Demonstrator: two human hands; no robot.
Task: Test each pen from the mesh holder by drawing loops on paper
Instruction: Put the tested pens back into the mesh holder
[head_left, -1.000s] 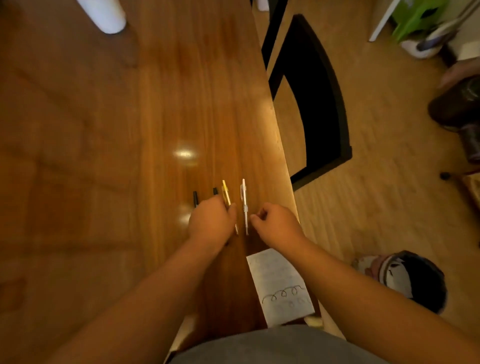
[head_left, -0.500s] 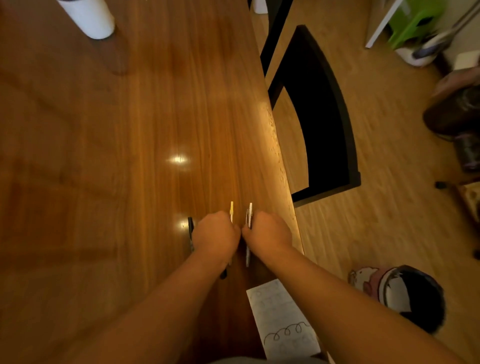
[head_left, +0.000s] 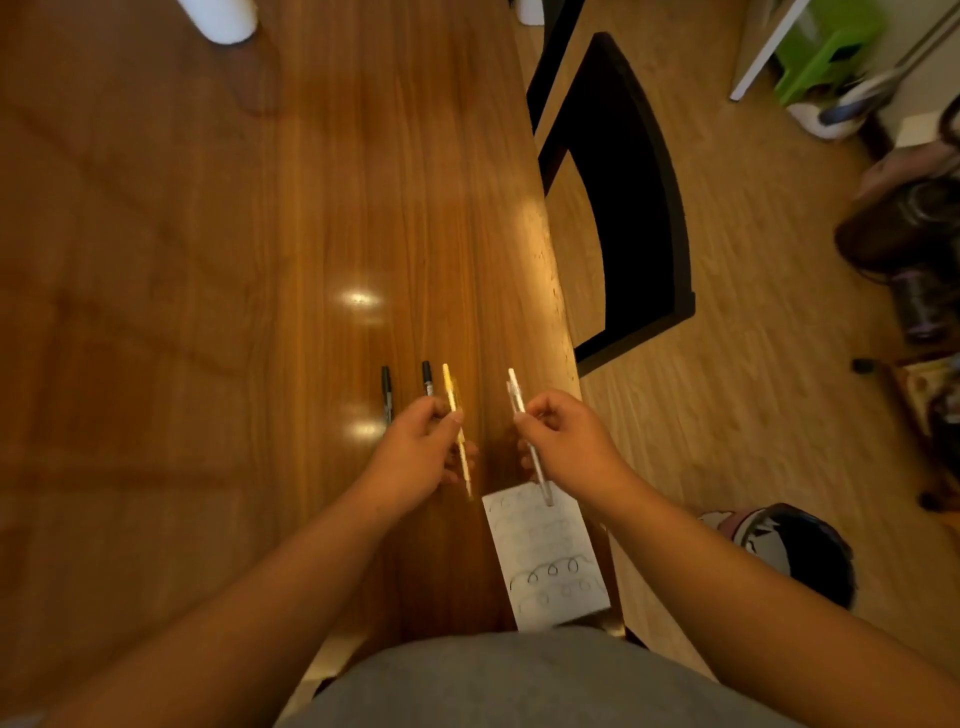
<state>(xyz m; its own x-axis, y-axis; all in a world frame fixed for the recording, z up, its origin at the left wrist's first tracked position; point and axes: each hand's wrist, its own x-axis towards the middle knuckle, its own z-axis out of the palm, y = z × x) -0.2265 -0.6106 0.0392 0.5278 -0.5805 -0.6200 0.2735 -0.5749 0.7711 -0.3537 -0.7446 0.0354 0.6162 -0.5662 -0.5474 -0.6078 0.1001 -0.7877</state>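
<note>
Head view. Left hand (head_left: 415, 454) pinches a yellow pen (head_left: 452, 396) between thumb and curled fingers; right hand (head_left: 569, 441) pinches a white pen (head_left: 516, 396) the same way. Both pens are raised off the table (head_left: 208, 270) and tilted, upper ends away from the person. The lower end of the white pen hangs over the far edge of the paper (head_left: 540, 525); whether it touches cannot be told. Two black pens (head_left: 387, 392) lie side by side on the table just left of the yellow one, the nearer one partly hidden behind the left hand. The paper, near the table's right edge and close to the body, already carries rows of loops (head_left: 551, 570).

Step in hand, as judged: choosing the next pen to test. The next move calls for turning one pen tip-down into a writing grip and bringing it to a blank part of the paper. The mesh holder is out of view.

Surroundings: a glossy wooden table showing lamp reflections, with a white cylinder (head_left: 223, 21) at its far end; a black chair (head_left: 644, 197) stands beside it on a pale wood floor (head_left: 727, 389).
</note>
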